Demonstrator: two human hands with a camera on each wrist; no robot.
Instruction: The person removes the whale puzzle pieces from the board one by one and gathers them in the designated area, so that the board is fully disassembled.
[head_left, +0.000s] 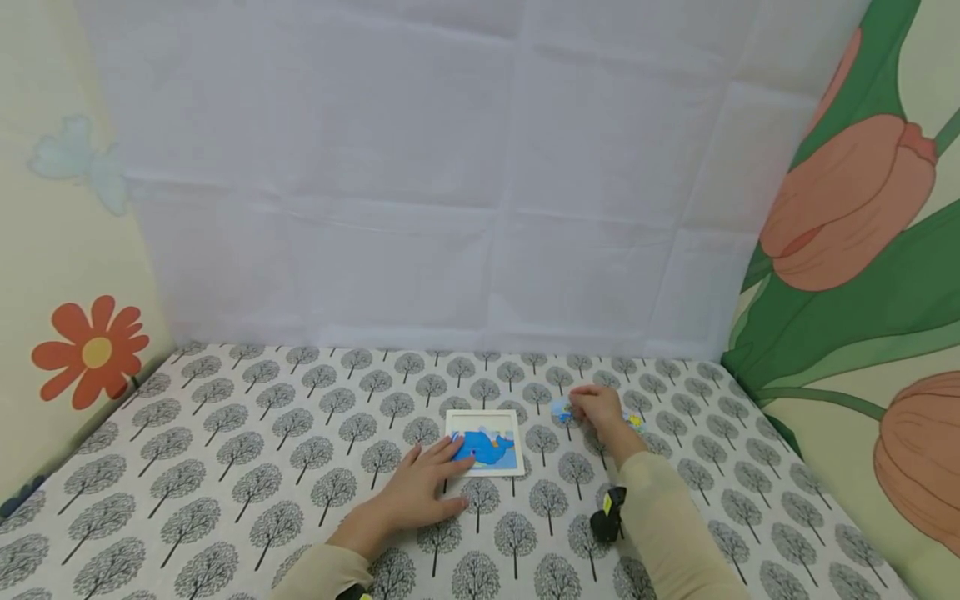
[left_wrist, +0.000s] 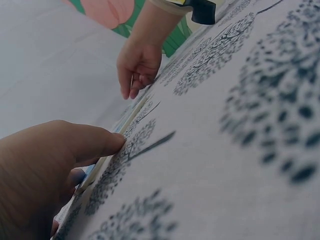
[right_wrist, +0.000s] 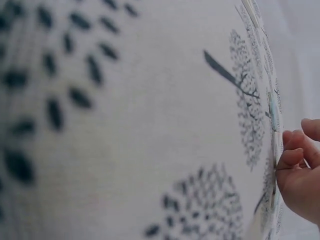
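A white-framed picture puzzle with a blue whale on it lies flat on the cloth. My left hand rests at its near left side, fingers extended and fingertips over the whale. Right of the frame, my right hand is low over some puzzle pieces. In the left wrist view, the right hand pinches a thin, pale-edged puzzle piece, seen edge-on. A light blue piece shows by those fingertips, and a piece with yellow lies partly hidden behind the hand. The right wrist view catches curled fingers at its edge.
A white cloth printed with grey trees covers the table. Behind it hangs a creased white sheet. Painted walls with a red flower and large tulips stand at the left and right.
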